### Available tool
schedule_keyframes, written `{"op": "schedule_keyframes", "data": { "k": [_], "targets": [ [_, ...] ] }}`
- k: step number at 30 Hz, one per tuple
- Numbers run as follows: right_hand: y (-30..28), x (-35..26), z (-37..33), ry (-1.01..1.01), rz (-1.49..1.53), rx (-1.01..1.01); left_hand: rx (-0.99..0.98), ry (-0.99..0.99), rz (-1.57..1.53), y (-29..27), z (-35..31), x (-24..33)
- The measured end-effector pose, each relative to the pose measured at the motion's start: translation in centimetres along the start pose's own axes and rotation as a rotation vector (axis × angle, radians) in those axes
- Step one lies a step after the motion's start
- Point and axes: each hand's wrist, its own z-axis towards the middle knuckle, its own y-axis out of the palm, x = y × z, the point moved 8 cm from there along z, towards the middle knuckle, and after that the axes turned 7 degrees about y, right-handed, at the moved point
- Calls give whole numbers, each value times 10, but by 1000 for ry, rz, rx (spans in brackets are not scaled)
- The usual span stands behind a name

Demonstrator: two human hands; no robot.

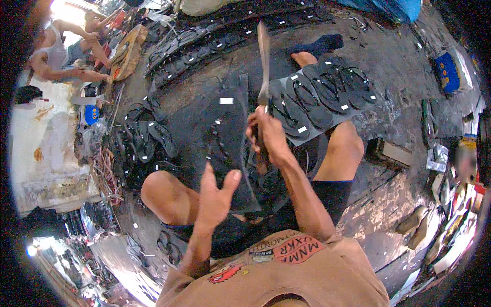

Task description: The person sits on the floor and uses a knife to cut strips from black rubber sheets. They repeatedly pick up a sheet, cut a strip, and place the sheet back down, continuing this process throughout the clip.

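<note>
T-shirt [266, 273], brown, short-sleeved | lettered red panel [300, 251], T-shirt's chest | red print [225, 273], T-shirt's left side | shorts [335, 202], dark, blue-edged hems, beyond T-shirt | left hand [216, 197], right hand [271, 134], bare, beyond T-shirt

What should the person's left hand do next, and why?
Maybe lower the left grip onto the dark, flat sheet to steady it. The left grip is empty, thumb spread, near that sheet, while the right grip is busy holding the long, narrow metal tool.
</note>
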Motion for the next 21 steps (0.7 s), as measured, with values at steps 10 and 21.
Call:
{"op": "schedule_keyframes", "data": {
  "k": [10,21],
  "targets": [
    [77,-71,-155,-679,-534,12,-45,68,-393,-43,-5,21],
    [-30,80,-304,51,-1168,-47,-2,-265,-840,-75,-74,-29]
  ]
}}
